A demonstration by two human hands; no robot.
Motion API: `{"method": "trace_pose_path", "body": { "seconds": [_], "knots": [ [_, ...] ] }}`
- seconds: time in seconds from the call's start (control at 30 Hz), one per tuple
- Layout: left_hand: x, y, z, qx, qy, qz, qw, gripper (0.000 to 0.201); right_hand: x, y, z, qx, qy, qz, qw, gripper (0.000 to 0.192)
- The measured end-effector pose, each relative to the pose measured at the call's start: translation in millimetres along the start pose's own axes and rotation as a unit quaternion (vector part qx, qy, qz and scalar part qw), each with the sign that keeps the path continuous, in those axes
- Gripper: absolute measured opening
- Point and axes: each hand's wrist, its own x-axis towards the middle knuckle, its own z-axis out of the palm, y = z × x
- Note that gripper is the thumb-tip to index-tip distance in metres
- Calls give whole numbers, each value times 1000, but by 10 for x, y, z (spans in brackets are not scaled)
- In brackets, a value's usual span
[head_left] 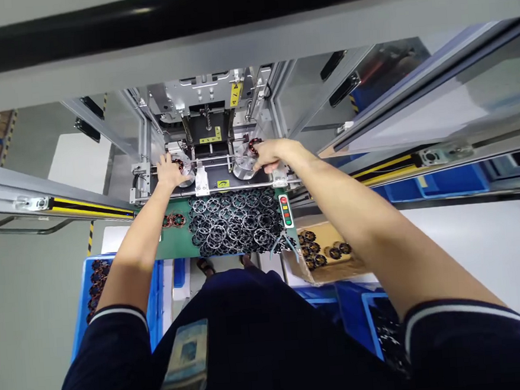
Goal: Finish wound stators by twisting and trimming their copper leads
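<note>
At the machine's front, two round clear-looking holders sit side by side. My left hand is at the left holder, its fingers spread and its thumb stretched to the right. A copper-wound stator lies at that holder, right beside these fingers. My right hand reaches in from the right, fingers closed on another copper-wound stator at the top of the right holder. Part of its grip is hidden behind the hand.
Black ring-shaped parts crowd the green mat. Two wound stators lie left of them. Pliers and a button panel are on the right. A cardboard box and a blue bin flank the machine.
</note>
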Motion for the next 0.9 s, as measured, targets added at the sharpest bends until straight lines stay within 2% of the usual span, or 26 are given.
{"method": "trace_pose_path", "body": {
  "seconds": [0.1,0.17,0.27,0.37,0.43,0.5,0.57,0.63,0.73,0.8,0.83,0.9],
  "knots": [
    [62,20,33,19,-16,-7,1000,102,-602,79,-117,70,-112,6,991,49],
    [81,31,25,28,-28,-11,999,100,-1179,139,-8,137,-178,-1,974,55],
    [77,63,-42,34,-51,-17,998,100,-2158,271,415,247,-246,-3,937,80],
    [41,99,-195,35,-64,-19,997,101,-3017,449,924,328,-254,21,910,91],
    [12,93,-363,35,-58,-16,998,103,-3441,573,1180,361,-243,47,899,92],
    [-13,27,-583,34,-39,-16,999,104,-3739,689,1329,378,-226,71,895,94],
    [-51,-115,-824,32,-11,-8,999,105,-3921,782,1383,381,-210,88,896,96],
    [-154,-320,-1030,19,13,32,999,105,-3996,829,1374,371,-202,92,902,96],
    [-558,-656,-1131,-43,-14,98,994,93,-3941,740,1319,336,-213,69,915,92],
    [-1018,-839,-982,-85,-68,110,988,81,-3822,546,1298,294,-234,37,926,89],
    [-1291,-910,-834,-102,-93,113,984,77,-3745,408,1306,268,-246,17,931,86],
    [-1876,-1010,-415,-138,-137,101,976,68,-3567,62,1389,203,-274,-27,940,75]
  ]
}}
